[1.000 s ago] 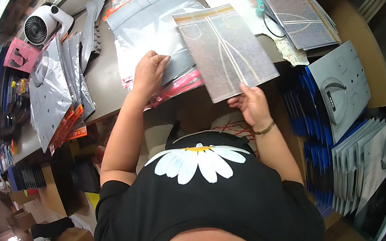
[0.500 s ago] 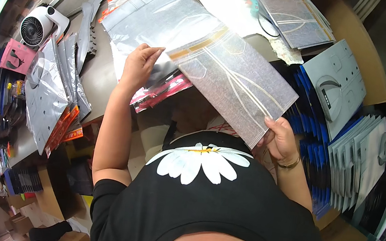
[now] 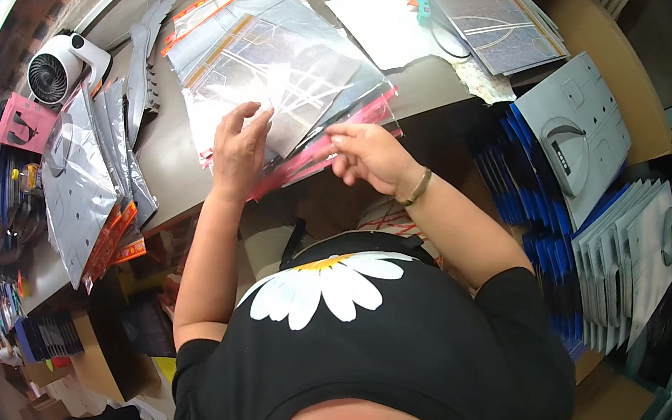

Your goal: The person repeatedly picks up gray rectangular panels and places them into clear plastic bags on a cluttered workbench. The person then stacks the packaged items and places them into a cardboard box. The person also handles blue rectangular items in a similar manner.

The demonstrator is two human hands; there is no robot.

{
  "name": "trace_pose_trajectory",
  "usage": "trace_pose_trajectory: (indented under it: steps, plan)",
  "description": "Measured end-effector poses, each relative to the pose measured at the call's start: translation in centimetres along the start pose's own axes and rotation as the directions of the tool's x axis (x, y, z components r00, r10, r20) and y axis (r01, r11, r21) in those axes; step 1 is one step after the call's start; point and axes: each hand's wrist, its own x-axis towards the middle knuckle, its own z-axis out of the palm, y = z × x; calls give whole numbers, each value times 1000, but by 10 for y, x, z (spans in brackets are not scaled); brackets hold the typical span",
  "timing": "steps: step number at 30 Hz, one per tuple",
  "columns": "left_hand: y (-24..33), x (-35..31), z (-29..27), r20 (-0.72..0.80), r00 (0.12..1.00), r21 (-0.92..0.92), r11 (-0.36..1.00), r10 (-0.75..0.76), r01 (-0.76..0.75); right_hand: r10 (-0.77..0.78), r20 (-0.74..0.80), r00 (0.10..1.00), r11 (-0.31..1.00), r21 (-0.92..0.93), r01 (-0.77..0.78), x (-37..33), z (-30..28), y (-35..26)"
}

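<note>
Because the pile [image 3: 272, 5] made a flat bed, we guessed, the jeans-print card [image 3: 278, 63] lay on top.
We saw it under clear plastic [image 3: 286, 89] on the counter [image 3: 164, 162]. The left hand [image 3: 238, 152] bent its fingers at the card's near edge, maybe to steady it. The right hand [image 3: 376, 160] had its fingers close together by the pink plastic [image 3: 288, 171]. We couldn't tell if either gripped anything.

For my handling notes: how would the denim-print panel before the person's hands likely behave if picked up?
The denim-print panel is probably fairly stiff: it lies flat with straight edges. Looking thin, it is likely light for its size. It may slide easily, as bright glare across it suggests a glossy surface.
</note>
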Motion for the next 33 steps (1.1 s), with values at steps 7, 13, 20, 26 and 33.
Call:
trace_pose_trajectory:
  steps: [7, 13, 20, 26, 33]
  plan:
    - [-23, -37, 2, 224, 968, -143, 978, -115, 149, -639, 184, 747, -166, -981, 100, 0, -65, -33]
    - [-25, -36, 4, 299, 939, -161, 960, -173, 228, -533, 263, 804, -115, -964, 238, 6, -84, -58]
    - [-19, -30, -2, 389, 913, -19, 990, -119, 137, -436, 398, 807, -309, -909, 281, 24, -89, -59]
    - [-22, -31, 0, 415, 898, 0, 987, -146, 160, -390, 464, 795, -390, -866, 314, -14, -68, -37]
    - [-35, -30, -4, 393, 902, -338, 884, -178, 322, 84, 138, 987, -116, -982, 148, -108, -120, 84]
